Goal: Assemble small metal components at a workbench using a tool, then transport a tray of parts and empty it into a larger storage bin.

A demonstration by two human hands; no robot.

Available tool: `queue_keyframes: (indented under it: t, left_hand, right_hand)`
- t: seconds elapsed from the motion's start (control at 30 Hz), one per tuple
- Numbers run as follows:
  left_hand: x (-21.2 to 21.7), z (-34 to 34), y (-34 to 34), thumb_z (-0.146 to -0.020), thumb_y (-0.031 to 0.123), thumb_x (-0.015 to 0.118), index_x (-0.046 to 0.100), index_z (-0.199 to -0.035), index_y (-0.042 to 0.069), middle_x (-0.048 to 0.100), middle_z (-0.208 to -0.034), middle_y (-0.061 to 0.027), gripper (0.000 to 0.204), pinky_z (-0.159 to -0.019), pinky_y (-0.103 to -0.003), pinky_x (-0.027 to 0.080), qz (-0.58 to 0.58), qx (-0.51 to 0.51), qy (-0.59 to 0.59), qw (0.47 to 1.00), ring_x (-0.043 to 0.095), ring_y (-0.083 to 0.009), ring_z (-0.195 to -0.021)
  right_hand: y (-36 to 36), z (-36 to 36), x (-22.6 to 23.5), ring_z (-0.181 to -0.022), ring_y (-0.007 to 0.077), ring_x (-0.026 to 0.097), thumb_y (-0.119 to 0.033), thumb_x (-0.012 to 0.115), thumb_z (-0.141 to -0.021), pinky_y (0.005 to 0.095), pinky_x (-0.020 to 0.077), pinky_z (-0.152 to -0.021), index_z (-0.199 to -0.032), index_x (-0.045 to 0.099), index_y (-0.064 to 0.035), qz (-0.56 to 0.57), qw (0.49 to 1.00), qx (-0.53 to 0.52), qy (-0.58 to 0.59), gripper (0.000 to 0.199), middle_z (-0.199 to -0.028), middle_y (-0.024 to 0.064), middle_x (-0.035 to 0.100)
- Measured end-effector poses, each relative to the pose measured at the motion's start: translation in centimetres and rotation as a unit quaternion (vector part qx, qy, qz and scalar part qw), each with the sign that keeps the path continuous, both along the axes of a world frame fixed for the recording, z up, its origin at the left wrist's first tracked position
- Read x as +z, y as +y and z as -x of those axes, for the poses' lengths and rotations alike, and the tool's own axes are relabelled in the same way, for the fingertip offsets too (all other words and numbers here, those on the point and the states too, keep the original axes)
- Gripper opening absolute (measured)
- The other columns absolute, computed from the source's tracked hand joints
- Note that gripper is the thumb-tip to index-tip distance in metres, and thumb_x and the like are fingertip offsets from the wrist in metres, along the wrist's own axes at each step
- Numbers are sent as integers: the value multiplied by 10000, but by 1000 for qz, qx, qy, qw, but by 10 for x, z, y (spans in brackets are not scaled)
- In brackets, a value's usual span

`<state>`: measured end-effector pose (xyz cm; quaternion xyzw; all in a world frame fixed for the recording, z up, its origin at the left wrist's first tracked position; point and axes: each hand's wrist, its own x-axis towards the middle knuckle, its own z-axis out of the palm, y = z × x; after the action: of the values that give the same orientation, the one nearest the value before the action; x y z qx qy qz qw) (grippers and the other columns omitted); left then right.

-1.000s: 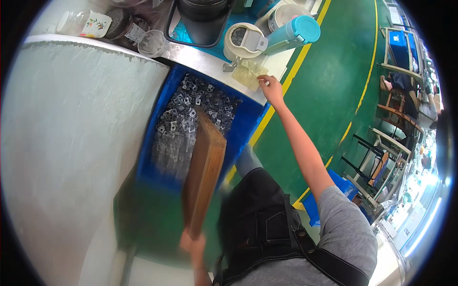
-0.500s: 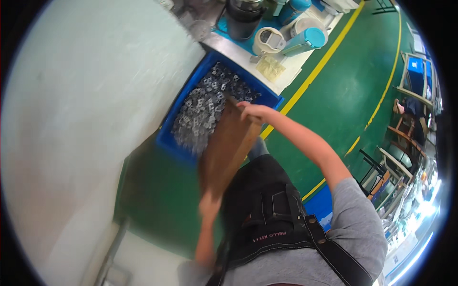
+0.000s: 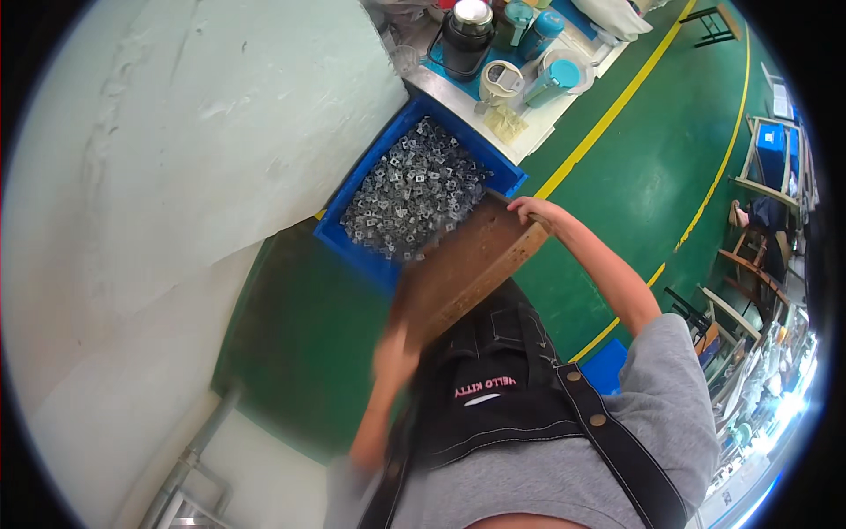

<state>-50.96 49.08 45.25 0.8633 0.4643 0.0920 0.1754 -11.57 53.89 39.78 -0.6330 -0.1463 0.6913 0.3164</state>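
Across the upper left of the frame, a large pale sheet-covered surface (image 3: pixel 167 150) is filling most of the view, and a green floor (image 3: pixel 652 150) with yellow lines is spreading over the right side. Below the sheet's edge, near the centre, a blue plastic bin (image 3: pixel 352 240) is sitting heaped with small grey metal parts (image 3: pixel 412 187). Just under the bin, a brown wooden board (image 3: pixel 458 271) is tilting with its upper end reaching over the bin's lower right rim. At the board's upper right corner, the right hand (image 3: pixel 532 210) is curling its fingers over the edge and gripping it. At the board's lower left end, the left hand (image 3: pixel 394 353) is closing around it, though motion blur is hiding how the fingers are lying. Toward the top centre, on a narrow shelf behind the bin, a black flask (image 3: pixel 465 35) and teal bottles (image 3: pixel 557 81) are standing close together.
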Motion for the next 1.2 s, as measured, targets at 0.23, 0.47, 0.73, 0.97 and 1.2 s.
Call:
queue_keyframes:
  t: [0.23, 0.47, 0.73, 0.97, 1.2]
  left_hand:
    - [1, 2, -2, -534, 72, 519, 540, -812, 94, 558, -728, -143, 280, -594, -385, 426, 135, -3, 38, 990, 527, -324, -692]
    - [4, 28, -8, -550, 71, 526, 529, -779, 69, 555, -754, -115, 229, -621, -377, 423, 20, -33, 44, 998, 527, -294, -731]
    - [21, 55, 43, -527, -3, 506, 488, -699, 42, 487, -682, -109, 178, -609, -379, 366, -123, -121, 28, 985, 466, -294, -705]
    - [16, 4, 94, -489, 10, 497, 434, -625, 61, 456, -635, -101, 158, -572, -364, 333, -125, -427, 2, 896, 450, -291, -671]
    - [6, -69, 53, -483, 48, 510, 456, -646, 70, 476, -653, -84, 172, -570, -362, 343, -85, -725, 3, 684, 465, -278, -679]
  right_hand:
    - [-43, 15, -1, -680, 174, 481, -43, 537, -481, 235, 372, -637, -872, 540, -64, -51, 990, -102, -80, 392, -726, 33, 521]
    - [-59, 37, 27, -649, 177, 483, -23, 503, -490, 270, 390, -526, -978, 492, -71, -119, 985, -93, -84, 490, -763, 75, 489]
    - [-132, 105, 67, -555, 175, 439, -6, 454, -510, 270, 378, -484, -1119, 293, 15, -44, 971, -229, -57, 631, -733, 108, 418]
    - [-268, 204, -9, -493, 157, 417, -21, 466, -467, 266, 359, -445, -835, 456, 37, -16, 850, -525, -40, 372, -606, 68, 420]
    - [-362, 385, -13, -406, 198, 413, -73, 492, -451, 320, 362, -388, -507, 428, -64, 86, 672, -733, 59, 86, -511, 83, 432]
